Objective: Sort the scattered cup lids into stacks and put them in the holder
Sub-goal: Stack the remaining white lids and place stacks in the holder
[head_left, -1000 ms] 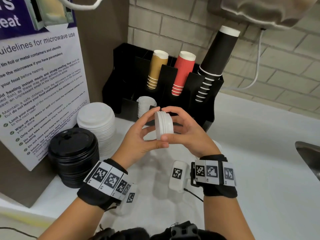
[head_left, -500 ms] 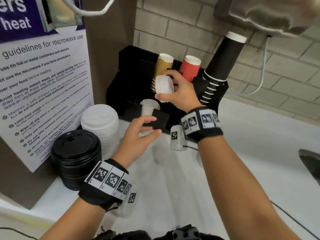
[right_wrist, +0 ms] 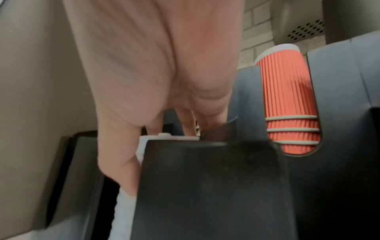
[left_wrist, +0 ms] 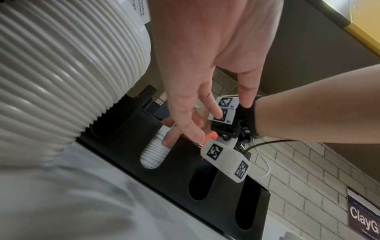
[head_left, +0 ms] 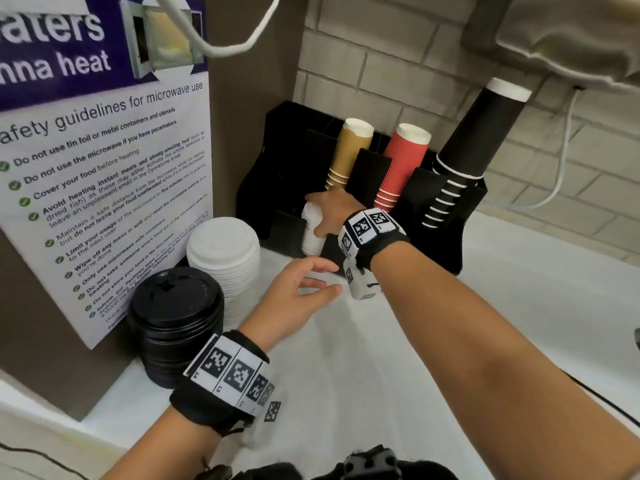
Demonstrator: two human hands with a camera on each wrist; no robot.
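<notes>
Right hand [head_left: 330, 213] reaches into black holder [head_left: 464, 233] and grips small white lids [head_left: 313, 233], thumb on near side, fingers over the top and far side; the lids sit in a front slot of the holder, second slot from the left in the left wrist view, stacked on more white lids visible through the slot opening. Left hand [head_left: 294, 299] hovers above counter [head_left: 519, 306] just in front of the holder, fingers loosely spread, holding nothing. White lid stack [head_left: 225, 265] and black lid stack [head_left: 176, 323] stand on the counter left of the holder, touching or nearly so, black one nearer the camera. Tan cups [head_left: 346, 154], red cups [head_left: 398, 168] and black cups [head_left: 467, 157] stand upside down in the holder's rear slots. Microwave poster [head_left: 104, 185] hangs on wall at left.
</notes>
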